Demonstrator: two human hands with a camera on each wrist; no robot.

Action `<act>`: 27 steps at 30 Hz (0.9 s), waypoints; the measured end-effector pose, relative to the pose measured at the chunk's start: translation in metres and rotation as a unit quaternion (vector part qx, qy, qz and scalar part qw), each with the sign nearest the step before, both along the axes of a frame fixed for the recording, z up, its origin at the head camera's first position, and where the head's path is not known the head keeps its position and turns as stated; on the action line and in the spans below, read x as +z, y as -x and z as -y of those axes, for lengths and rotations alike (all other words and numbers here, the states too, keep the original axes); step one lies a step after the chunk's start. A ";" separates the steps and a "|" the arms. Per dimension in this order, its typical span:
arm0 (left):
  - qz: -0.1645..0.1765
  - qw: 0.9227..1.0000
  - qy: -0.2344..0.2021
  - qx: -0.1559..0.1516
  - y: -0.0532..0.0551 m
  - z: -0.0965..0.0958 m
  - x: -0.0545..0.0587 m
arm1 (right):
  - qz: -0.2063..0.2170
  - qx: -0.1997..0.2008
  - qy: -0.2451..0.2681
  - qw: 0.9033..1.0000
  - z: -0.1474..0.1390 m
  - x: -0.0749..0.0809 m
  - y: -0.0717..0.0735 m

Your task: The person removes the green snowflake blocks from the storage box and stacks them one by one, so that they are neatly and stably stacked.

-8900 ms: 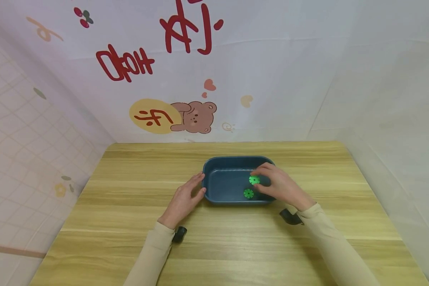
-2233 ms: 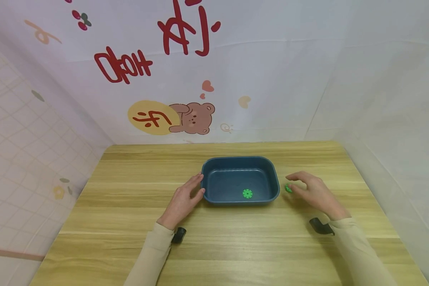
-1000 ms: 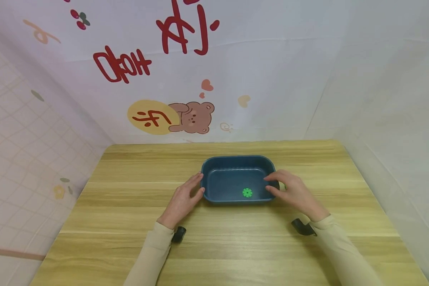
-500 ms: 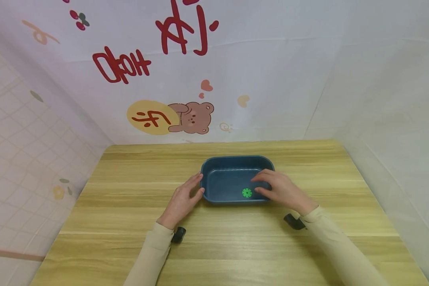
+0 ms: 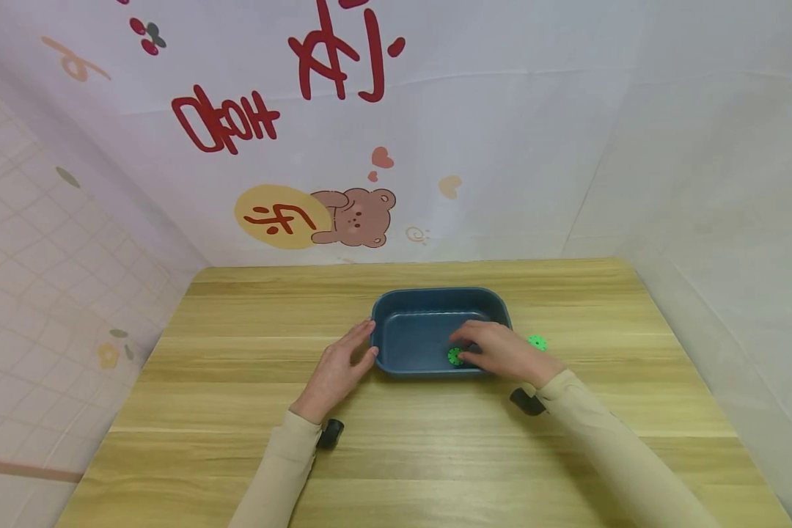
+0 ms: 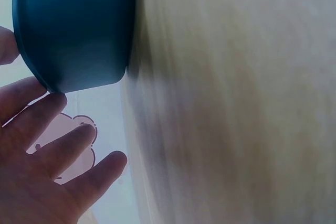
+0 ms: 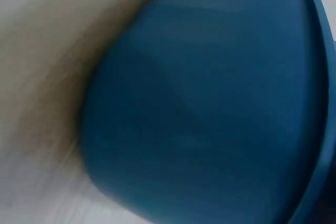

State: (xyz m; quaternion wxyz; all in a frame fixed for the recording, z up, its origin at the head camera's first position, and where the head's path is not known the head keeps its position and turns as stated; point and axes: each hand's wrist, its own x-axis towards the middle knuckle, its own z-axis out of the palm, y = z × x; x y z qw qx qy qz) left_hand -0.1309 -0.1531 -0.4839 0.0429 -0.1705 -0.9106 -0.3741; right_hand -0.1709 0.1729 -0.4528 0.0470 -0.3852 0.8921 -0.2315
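A dark blue rectangular box (image 5: pixel 409 341) stands on the table, longer from side to side. My left hand (image 5: pixel 336 372) touches its left end with spread, nearly straight fingers; the left wrist view shows the fingertips at the rim of the box (image 6: pixel 73 35). My right hand (image 5: pixel 501 352) reaches over the right part of the box, thumb and index finger apart above a notched green disc (image 5: pixel 453 357) on the bottom. The thumb partly covers that disc. A second notched green disc (image 5: pixel 537 343) lies on the table, right of the box. The right wrist view shows only the box's outer wall (image 7: pixel 199 103).
The wooden table (image 5: pixel 409 455) meets a white printed cloth backdrop (image 5: pixel 515 147) at its back edge, with more cloth along both sides. Black wrist devices are on my left arm (image 5: pixel 331 434) and right arm (image 5: pixel 528 402).
Earlier my right hand held one green disc over the box; that disc now lies on the table to the right. Since then the hand has moved back left, to the other disc. My left hand stays.
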 end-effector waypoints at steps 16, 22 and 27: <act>0.003 1.000 0.000 0.002 0.000 0.000 0.000 | 0.032 0.032 -0.026 0.999 0.013 -0.001 0.009; 0.006 1.000 0.006 0.002 0.000 0.000 0.000 | 0.042 0.041 -0.011 0.998 0.016 -0.003 0.014; 0.003 1.000 0.002 -0.001 0.000 0.000 0.000 | 0.038 0.035 0.000 0.999 0.018 -0.005 0.019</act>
